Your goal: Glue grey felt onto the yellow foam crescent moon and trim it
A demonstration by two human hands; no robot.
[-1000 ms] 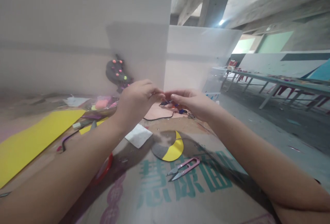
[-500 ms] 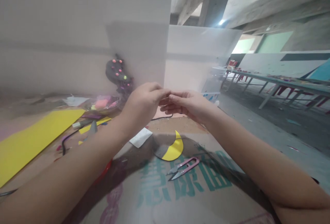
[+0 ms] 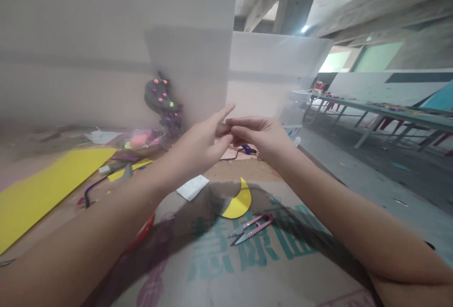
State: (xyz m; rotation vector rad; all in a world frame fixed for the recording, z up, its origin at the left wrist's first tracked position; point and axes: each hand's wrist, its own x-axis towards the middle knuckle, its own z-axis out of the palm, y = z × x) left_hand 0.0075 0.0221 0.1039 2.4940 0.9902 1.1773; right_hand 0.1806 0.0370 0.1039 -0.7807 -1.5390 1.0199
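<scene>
You hold your left hand (image 3: 207,144) and right hand (image 3: 265,136) together above the far part of the cardboard (image 3: 184,293), fingertips meeting. Your left index finger points up and away; whatever may sit between your fingers is too small to tell. Below them lies a yellow crescent (image 3: 239,203), with pink-handled snips (image 3: 261,225) just beside it on the near right, their blade tips pointing left. A white piece (image 3: 193,187) lies to the crescent's far left. Farther left you have a large yellow sheet (image 3: 53,194). A dark ornament (image 3: 154,97) with coloured dots stands before the white panel (image 3: 88,19). A long table (image 3: 399,112) stands far right.
</scene>
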